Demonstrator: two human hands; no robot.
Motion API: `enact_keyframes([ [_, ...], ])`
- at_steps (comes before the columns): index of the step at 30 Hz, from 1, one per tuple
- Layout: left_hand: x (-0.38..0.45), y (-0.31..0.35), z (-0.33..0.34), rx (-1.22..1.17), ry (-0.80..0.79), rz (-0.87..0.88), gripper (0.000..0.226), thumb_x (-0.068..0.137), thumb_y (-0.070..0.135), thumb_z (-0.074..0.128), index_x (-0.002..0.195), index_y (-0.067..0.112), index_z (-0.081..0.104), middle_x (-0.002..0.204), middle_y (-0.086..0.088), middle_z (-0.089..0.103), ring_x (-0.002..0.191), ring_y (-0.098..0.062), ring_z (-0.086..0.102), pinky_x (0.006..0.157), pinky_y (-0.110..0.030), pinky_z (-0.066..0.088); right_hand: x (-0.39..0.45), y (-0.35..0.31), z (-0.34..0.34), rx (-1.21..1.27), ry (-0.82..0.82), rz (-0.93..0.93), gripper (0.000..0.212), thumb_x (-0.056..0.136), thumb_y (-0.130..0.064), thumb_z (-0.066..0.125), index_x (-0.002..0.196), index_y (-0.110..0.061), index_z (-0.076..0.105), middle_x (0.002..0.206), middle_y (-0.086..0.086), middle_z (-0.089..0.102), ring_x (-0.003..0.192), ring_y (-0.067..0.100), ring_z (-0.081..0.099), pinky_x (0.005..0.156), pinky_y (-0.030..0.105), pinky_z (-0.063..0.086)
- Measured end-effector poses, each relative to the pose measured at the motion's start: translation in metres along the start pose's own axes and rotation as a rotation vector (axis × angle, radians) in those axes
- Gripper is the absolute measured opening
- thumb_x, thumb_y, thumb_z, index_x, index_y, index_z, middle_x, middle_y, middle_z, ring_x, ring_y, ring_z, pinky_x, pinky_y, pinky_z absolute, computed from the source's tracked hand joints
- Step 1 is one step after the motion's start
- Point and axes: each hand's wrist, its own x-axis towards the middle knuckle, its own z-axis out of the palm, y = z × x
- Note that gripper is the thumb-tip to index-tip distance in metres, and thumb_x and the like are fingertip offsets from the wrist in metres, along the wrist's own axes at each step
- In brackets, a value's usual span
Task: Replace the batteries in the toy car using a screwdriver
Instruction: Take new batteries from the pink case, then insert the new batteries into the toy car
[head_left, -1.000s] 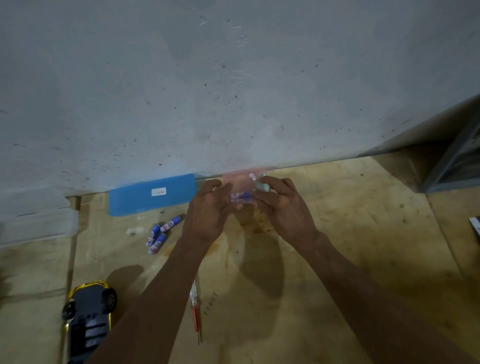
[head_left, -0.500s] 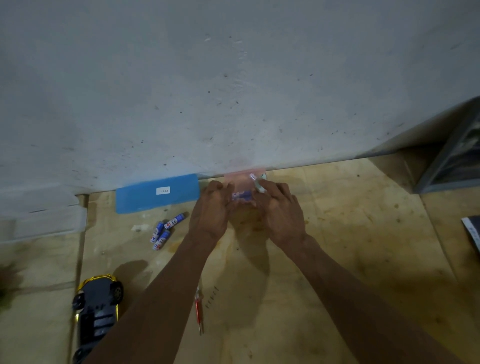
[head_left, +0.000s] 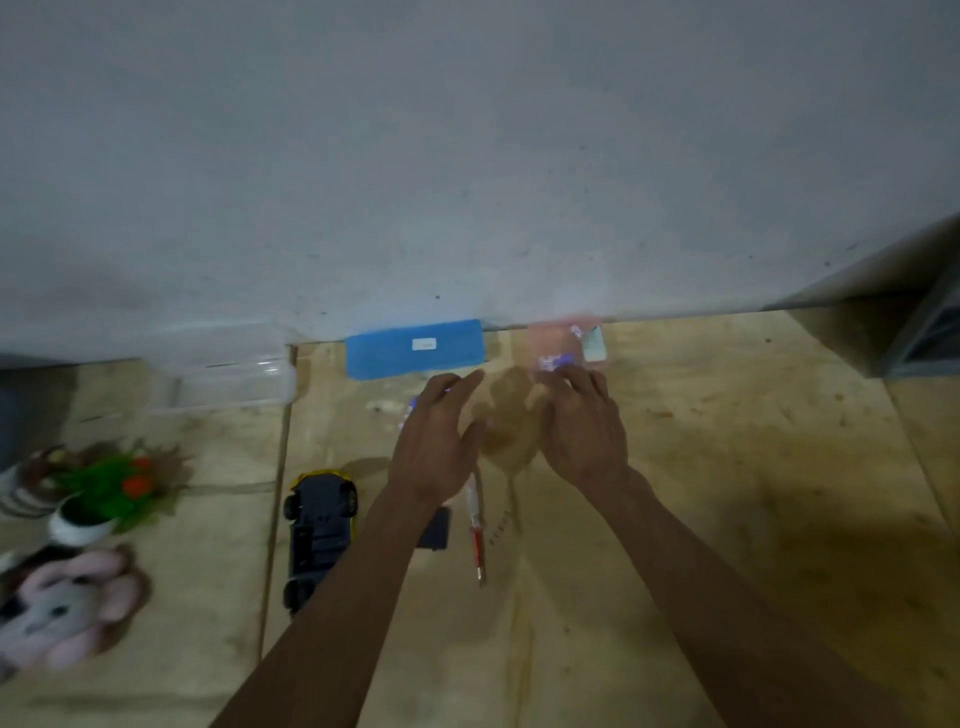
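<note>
Toy car (head_left: 319, 530) lies belly-up — both hands, left (head_left: 439, 441) and right (head_left: 582, 431), loose-fingered, holding nothing.

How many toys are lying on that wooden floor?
2. A toy car lies upside down left of the left arm, and a pink plush toy sits at the far left edge. Others may lie outside the view.
</note>
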Motion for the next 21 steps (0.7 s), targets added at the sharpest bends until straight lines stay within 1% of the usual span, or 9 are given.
enact_keyframes([
  [2,-0.033,-0.011,-0.020,-0.025,0.101,0.003,0.048,0.092,0.015,0.070,0.138,0.013,0.058,0.127,-0.009,0.058,0.111,-0.026,0.060,0.091,-0.030,0.049,-0.014,-0.024,0.013,0.065,-0.021,0.000,0.034,0.096,-0.024,0.051,0.125,-0.012,0.065,0.125,0.011,0.066,0.119,0.032,0.058,0.098,0.047,0.053],
  [4,-0.071,-0.026,-0.038,-0.040,0.204,-0.052,0.049,0.089,0.014,0.073,0.136,0.013,0.059,0.127,-0.008,0.058,0.111,-0.024,0.061,0.092,-0.030,0.048,-0.024,-0.044,0.029,0.122,-0.014,-0.022,0.032,0.094,-0.015,0.060,0.126,-0.012,0.064,0.124,0.011,0.064,0.119,0.031,0.055,0.099,0.044,0.051],
  [6,-0.110,-0.047,-0.053,-0.035,0.287,-0.161,0.050,0.089,0.021,0.074,0.136,0.012,0.059,0.130,-0.009,0.057,0.114,-0.026,0.059,0.096,-0.033,0.048,-0.032,-0.065,0.040,0.146,-0.011,-0.047,0.034,0.091,-0.012,0.063,0.125,-0.010,0.064,0.122,0.013,0.063,0.115,0.034,0.055,0.095,0.045,0.053],
  [8,-0.146,-0.069,-0.061,-0.036,0.319,-0.272,0.060,0.087,0.032,0.075,0.140,0.013,0.054,0.135,-0.010,0.054,0.122,-0.027,0.055,0.099,-0.040,0.051,-0.034,-0.081,0.052,0.149,0.025,-0.096,0.035,0.090,-0.016,0.062,0.124,-0.008,0.065,0.122,0.014,0.063,0.113,0.036,0.057,0.093,0.047,0.054],
  [11,-0.186,-0.097,-0.061,-0.065,0.259,-0.387,0.085,0.081,0.058,0.071,0.149,0.017,0.041,0.146,-0.011,0.044,0.134,-0.026,0.042,0.101,-0.044,0.048,-0.026,-0.096,0.069,0.084,0.058,-0.195,0.040,0.096,-0.034,0.050,0.126,-0.010,0.063,0.128,0.014,0.060,0.117,0.036,0.055,0.096,0.044,0.051],
  [13,-0.200,-0.107,-0.056,-0.116,0.190,-0.462,0.103,0.074,0.069,0.071,0.155,0.022,0.030,0.151,-0.009,0.036,0.138,-0.026,0.036,0.103,-0.044,0.046,-0.018,-0.101,0.083,-0.009,0.036,-0.217,0.046,0.096,-0.043,0.048,0.130,-0.015,0.061,0.135,0.013,0.058,0.122,0.037,0.053,0.096,0.047,0.050],
  [15,-0.206,-0.113,-0.049,-0.136,0.165,-0.469,0.112,0.070,0.070,0.074,0.157,0.023,0.021,0.154,-0.010,0.032,0.140,-0.030,0.036,0.104,-0.046,0.046,-0.011,-0.102,0.095,-0.081,0.003,-0.235,0.052,0.095,-0.050,0.047,0.135,-0.020,0.058,0.143,0.012,0.054,0.130,0.038,0.049,0.099,0.051,0.049],
  [17,-0.207,-0.118,-0.041,-0.135,0.182,-0.388,0.114,0.071,0.071,0.073,0.158,0.020,0.019,0.153,-0.013,0.032,0.139,-0.032,0.038,0.105,-0.047,0.045,-0.006,-0.103,0.105,-0.145,-0.039,-0.269,0.058,0.094,-0.058,0.043,0.140,-0.025,0.054,0.148,0.009,0.049,0.136,0.039,0.044,0.101,0.054,0.047],
  [21,-0.190,-0.124,-0.041,-0.215,0.162,-0.322,0.118,0.070,0.069,0.076,0.160,0.025,0.014,0.158,-0.012,0.025,0.144,-0.028,0.030,0.108,-0.045,0.042,0.005,-0.104,0.115,-0.292,-0.172,-0.256,0.065,0.093,-0.068,0.030,0.148,-0.036,0.039,0.157,0.003,0.034,0.145,0.035,0.029,0.109,0.056,0.034],
])
